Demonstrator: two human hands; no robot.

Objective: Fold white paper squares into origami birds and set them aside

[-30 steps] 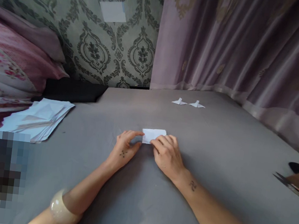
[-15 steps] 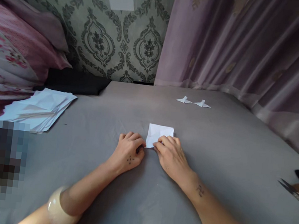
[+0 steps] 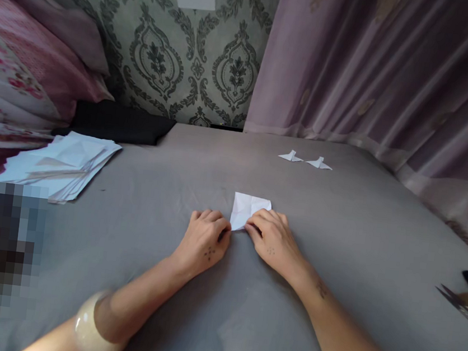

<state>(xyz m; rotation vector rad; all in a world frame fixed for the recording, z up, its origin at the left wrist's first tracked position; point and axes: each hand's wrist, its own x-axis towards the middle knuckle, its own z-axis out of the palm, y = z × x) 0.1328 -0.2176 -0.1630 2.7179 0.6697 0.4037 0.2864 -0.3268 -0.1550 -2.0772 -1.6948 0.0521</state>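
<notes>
A small white square of paper point(image 3: 248, 206) with crease lines lies on the grey surface in front of me. My left hand point(image 3: 206, 237) is closed, its thumb and forefinger pinching the paper's near left corner. On the near right side my right hand point(image 3: 273, 236) has its thumb and curled fingers closed on the paper's edge, hiding that corner. Farther back sit two folded white paper figures point(image 3: 291, 156) point(image 3: 319, 162) with spread points, side by side and apart from my hands.
A loose stack of white paper point(image 3: 61, 164) lies at the left, before a folded black cloth point(image 3: 122, 122). Scissors point(image 3: 462, 306) rest at the right edge beside a dark object. Curtains point(image 3: 335, 63) hang behind the grey surface point(image 3: 165, 184).
The view has shifted slightly. My right hand has turned a little and its thumb lies along the paper's near right edge; the left hand keeps its pinch.
</notes>
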